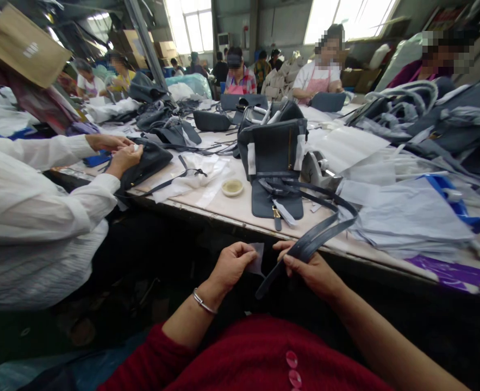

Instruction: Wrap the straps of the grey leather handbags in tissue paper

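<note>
The strap [313, 239] is dark slate grey, long, narrow and flat, with a smooth leather-like face. It lies in loops that reach from the front of the bag [270, 146] over the near edge of the surface [215, 209] to the person's right hand [313, 269], which grips it between thumb and fingers. One tapered end hangs below that hand. The left hand [234, 266] pinches a small, translucent plastic piece [256, 258] close beside the strap; whether the two touch is hard to tell.

The bag is the same dark grey and stands on the surface, a panel spread flat in front of it. A gold-coloured zip runs down its right part, a gold-coloured metal fitting with a short dark tab sits on the panel, and white wrapping covers both sides.

At upper left, a brown package [23, 46] bears white lettering, too blurred to read. Pale marks on the purple plastic [447, 274] at right are likewise illegible.
</note>
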Available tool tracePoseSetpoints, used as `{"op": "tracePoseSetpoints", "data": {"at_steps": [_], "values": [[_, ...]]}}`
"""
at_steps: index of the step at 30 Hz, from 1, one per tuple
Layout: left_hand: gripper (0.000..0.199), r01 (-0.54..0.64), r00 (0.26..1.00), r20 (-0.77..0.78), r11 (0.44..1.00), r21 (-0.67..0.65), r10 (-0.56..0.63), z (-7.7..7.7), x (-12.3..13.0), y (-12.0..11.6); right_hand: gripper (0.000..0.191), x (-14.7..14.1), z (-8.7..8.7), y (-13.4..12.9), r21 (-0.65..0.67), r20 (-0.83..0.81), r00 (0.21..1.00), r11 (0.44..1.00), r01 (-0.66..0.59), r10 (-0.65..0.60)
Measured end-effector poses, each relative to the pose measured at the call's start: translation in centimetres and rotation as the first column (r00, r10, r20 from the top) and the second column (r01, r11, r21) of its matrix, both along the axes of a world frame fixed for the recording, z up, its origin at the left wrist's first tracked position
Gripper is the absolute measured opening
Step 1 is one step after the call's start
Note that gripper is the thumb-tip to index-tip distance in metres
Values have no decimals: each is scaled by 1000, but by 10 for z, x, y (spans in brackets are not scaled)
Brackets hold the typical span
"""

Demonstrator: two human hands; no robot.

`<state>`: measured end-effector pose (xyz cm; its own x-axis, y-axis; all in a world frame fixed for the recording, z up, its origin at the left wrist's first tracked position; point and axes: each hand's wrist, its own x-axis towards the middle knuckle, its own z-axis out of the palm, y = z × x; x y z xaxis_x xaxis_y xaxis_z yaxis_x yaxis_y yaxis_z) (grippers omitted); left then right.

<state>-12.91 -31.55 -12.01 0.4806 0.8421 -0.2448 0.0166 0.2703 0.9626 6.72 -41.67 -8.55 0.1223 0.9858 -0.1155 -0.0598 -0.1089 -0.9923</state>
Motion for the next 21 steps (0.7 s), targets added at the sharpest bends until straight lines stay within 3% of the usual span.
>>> {"op": "tracePoseSetpoints", "data": {"at_steps": [3,7,9,10,12,15,18,21], "values": [[21,-14,1000,-2,999,38,14,6,11,-1,38,-20,-13,1,-32,11,996,995,-93,94],[21,74,997,-43,991,107,-69,10,17,-1,32,-30,-25,4,-78,41,999,997,11,-8],[22,125,987,-128,966,227,-98,13,17,12,34,-23,-24,4,-80,47,998,996,37,-34],[23,130,980,-183,936,326,-73,15,16,24,35,-19,-22,4,-74,51,998,996,47,-43],[20,124,955,-293,826,549,51,20,14,56,38,-11,-18,3,-75,64,996,995,72,-67],[18,163,822,-477,674,720,311,28,16,118,45,-7,-17,-2,-104,63,989,985,137,-131],[38,140,647,-592,688,712,481,32,25,174,51,-13,-24,-8,-131,29,980,972,198,-196],[54,46,552,-629,733,679,548,34,39,211,54,-18,-38,-14,-131,15,961,952,275,-275]]}}
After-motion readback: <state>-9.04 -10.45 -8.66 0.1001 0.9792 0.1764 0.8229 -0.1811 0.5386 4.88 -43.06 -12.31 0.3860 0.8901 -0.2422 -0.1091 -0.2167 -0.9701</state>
